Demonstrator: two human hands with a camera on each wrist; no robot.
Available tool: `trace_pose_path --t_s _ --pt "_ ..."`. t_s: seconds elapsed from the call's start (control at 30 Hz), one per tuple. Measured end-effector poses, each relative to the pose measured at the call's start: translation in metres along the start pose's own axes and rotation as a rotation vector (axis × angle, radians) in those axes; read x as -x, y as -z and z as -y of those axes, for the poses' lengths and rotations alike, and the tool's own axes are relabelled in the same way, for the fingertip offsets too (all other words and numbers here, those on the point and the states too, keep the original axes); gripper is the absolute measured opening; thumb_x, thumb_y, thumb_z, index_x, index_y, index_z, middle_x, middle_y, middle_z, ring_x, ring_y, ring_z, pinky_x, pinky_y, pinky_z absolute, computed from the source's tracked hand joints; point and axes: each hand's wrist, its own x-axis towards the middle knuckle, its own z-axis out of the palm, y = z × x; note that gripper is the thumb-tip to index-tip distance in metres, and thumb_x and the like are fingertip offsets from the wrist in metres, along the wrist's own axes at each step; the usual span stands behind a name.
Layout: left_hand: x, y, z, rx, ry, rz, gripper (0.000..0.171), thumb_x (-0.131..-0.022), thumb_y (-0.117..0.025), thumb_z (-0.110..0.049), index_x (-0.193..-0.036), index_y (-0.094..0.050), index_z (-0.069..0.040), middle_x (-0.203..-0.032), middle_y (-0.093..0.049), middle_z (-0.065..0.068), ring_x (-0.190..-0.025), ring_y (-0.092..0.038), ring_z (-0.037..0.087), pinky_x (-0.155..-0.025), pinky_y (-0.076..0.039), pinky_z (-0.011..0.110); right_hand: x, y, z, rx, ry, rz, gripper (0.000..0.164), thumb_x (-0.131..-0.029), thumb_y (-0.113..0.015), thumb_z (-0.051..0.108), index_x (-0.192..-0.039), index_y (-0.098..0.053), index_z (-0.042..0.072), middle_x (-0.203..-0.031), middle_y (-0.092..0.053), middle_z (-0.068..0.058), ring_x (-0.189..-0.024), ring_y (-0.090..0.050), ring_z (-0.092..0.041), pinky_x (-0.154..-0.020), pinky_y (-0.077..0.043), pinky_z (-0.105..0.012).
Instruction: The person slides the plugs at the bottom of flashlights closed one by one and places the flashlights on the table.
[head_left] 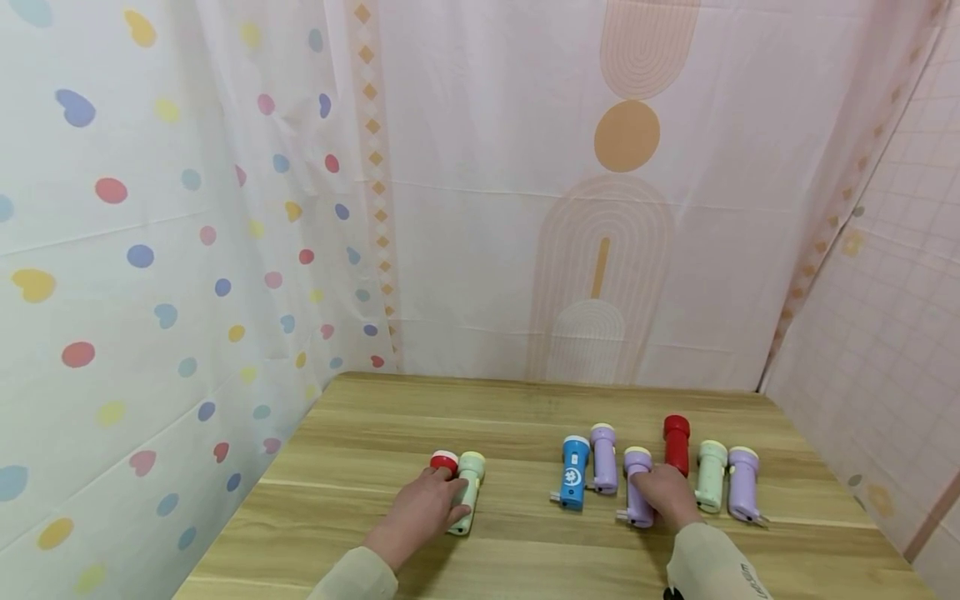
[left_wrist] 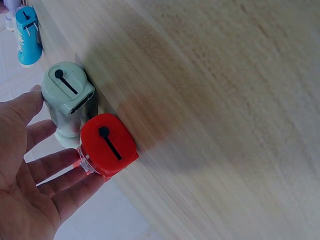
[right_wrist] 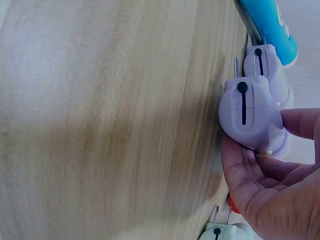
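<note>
My left hand (head_left: 422, 515) rests over a red flashlight with a white rim (head_left: 444, 460) and a mint-green flashlight (head_left: 472, 479) lying side by side. In the left wrist view, my thumb and index finger touch the green flashlight (left_wrist: 67, 92), while the other fingers, fairly straight, reach the side of the red flashlight (left_wrist: 107, 145). Over on the right, my right hand (head_left: 667, 493) holds a purple flashlight (head_left: 638, 467) between thumb and fingers. Its rounded end with two metal plug prongs and a black slider shows in the right wrist view (right_wrist: 247, 112).
Left of the held purple flashlight lie a blue flashlight (head_left: 574, 467) and another purple one (head_left: 603, 454). A red flashlight (head_left: 677, 442), a mint-green one (head_left: 711, 475) and a purple one (head_left: 743, 483) lie to its right. The wooden table (head_left: 450, 408) meets patterned curtains (head_left: 465, 275).
</note>
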Motion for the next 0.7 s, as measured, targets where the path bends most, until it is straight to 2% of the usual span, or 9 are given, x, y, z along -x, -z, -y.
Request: trace_pose_path --t_s 0.23,0.43,0.7 --pt "0.0 -0.002 0.002 -0.006 -0.002 0.002 0.04 -0.09 -0.071 -0.039 -0.116 -0.07 -0.009 -0.106 -0.065 0.013 -0.093 -0.061 0.03 -0.076 -0.055 0.041 0.001 -0.003 0.001 -0.077 -0.029 -0.019 0.027 -0.086 -0.052 0.019 -0.076 -0.06 -0.004 -0.074 -0.06 -0.012 -0.063 -0.058 -0.023 -0.052 -0.049 -0.032" --pt "-0.001 -0.004 0.002 -0.016 -0.001 -0.003 0.039 -0.09 -0.071 -0.039 -0.116 -0.07 -0.009 -0.105 -0.065 0.013 -0.093 -0.061 0.03 -0.075 -0.056 0.041 0.002 -0.007 0.004 -0.282 -0.119 -0.001 0.036 -0.089 -0.054 0.019 -0.1 -0.059 -0.016 -0.09 -0.061 -0.022 -0.073 -0.061 -0.025 -0.057 -0.056 -0.037" --pt "-0.001 -0.004 0.001 -0.005 0.01 0.005 0.041 -0.09 -0.071 -0.04 -0.116 -0.07 -0.009 -0.108 -0.066 0.014 -0.096 -0.061 0.031 -0.077 -0.056 0.042 0.005 -0.01 0.006 -0.487 -0.196 -0.031 0.041 -0.091 -0.054 0.019 -0.11 -0.056 -0.017 -0.096 -0.06 -0.025 -0.079 -0.06 -0.026 -0.063 -0.055 -0.036"
